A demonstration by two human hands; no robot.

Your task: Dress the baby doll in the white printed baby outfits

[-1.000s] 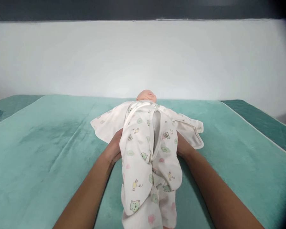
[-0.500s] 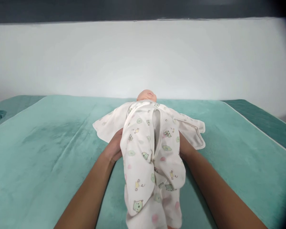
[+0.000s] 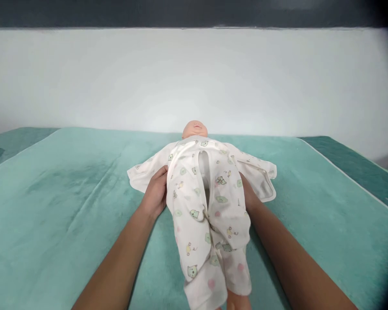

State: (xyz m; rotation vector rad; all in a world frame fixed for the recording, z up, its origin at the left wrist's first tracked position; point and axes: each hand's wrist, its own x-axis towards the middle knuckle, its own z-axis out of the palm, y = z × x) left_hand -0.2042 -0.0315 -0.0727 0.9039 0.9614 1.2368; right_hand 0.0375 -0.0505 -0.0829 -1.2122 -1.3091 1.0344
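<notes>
A baby doll (image 3: 195,128) lies on its back on a teal blanket (image 3: 67,202), head away from me. It wears a white romper (image 3: 207,202) printed with small green and pink animals, open down the front. My left hand (image 3: 155,193) presses against the doll's left side, fingers curled round the torso under the cloth. My right hand (image 3: 249,196) holds the other side, mostly hidden behind the romper. The sleeves lie spread out flat to both sides. A bare foot shows at the bottom edge.
The teal blanket covers a wide bed or table; a darker green cover (image 3: 358,165) shows at the right and left edges. A white wall (image 3: 194,77) stands close behind the doll's head.
The doll has been lowered and slid away from me; its body now lies flatter on the blanket, and the romper legs hang less towards me.
</notes>
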